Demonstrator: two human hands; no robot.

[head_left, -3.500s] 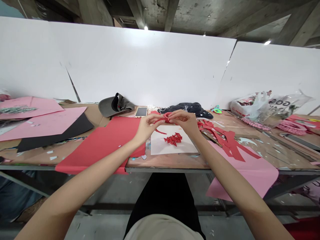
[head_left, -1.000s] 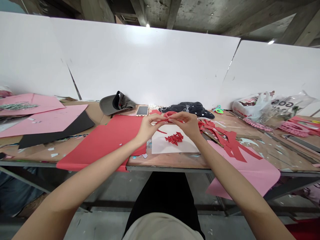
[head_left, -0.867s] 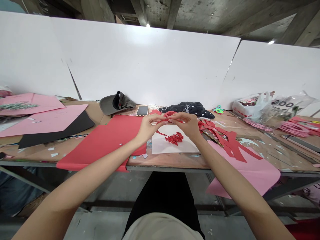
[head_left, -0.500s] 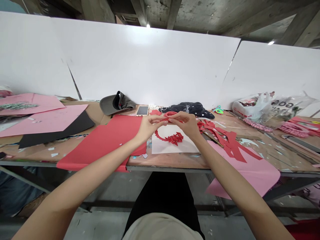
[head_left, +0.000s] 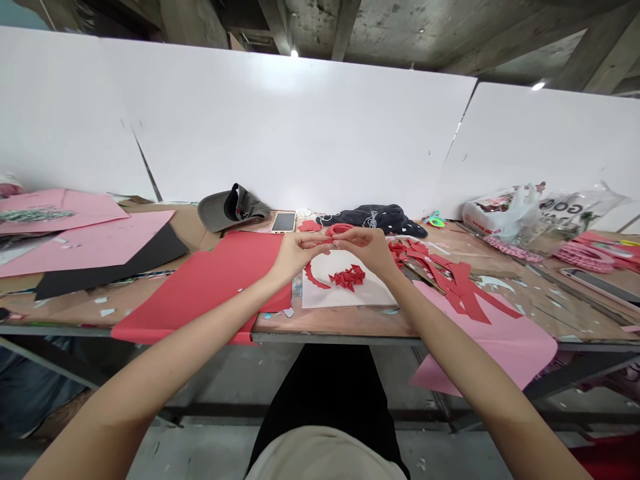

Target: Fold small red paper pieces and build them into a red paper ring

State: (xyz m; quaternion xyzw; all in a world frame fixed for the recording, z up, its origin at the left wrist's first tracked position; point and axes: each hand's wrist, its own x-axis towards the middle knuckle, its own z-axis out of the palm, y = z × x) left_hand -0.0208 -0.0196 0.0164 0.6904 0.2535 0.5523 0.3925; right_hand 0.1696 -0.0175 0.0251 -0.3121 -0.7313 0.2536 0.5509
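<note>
Pinching curved red paper chain (head_left: 313, 280)

Against the earlier views, more of the curved red strip (head_left: 312, 280) shows, bowing lower on the left of the pile of red folded pieces (head_left: 348, 277). Its visible end, overlapping the pile's left edge half a second ago, now sits just left of it, seemingly apart, though depth is hard to judge.

My left grip (head_left: 296, 252) and right grip (head_left: 367, 249) pinch a red paper chain (head_left: 311, 280) over the white sheet (head_left: 350, 300); folded red pieces (head_left: 347, 277) lie on it, a red sheet (head_left: 215, 280) left of it, red strips (head_left: 465, 287) right.
</note>
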